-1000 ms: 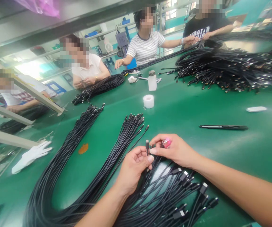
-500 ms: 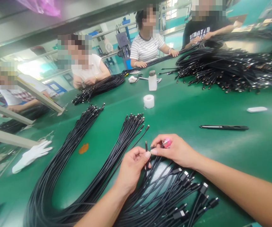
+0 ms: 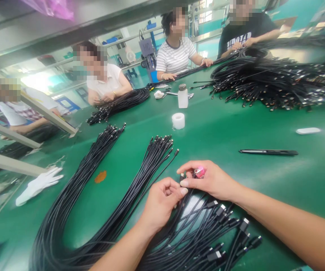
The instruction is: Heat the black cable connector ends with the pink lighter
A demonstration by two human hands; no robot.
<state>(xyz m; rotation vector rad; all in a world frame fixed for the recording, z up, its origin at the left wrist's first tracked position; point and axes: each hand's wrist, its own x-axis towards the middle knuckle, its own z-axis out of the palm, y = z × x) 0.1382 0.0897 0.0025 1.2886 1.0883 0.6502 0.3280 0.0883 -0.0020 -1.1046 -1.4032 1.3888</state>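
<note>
At bottom centre, the right hand (image 3: 211,181) pinches a black cable connector (image 3: 182,176), a pink object (image 3: 199,172) tucked in its fingers; the curled left hand (image 3: 161,201) sits just beside, its grip unclear, over black cables (image 3: 196,229) fanned out, seemingly to keep the ends separate

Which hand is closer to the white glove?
Left. The left hand sits right of the white glove; the right hand sits farther right.
</note>
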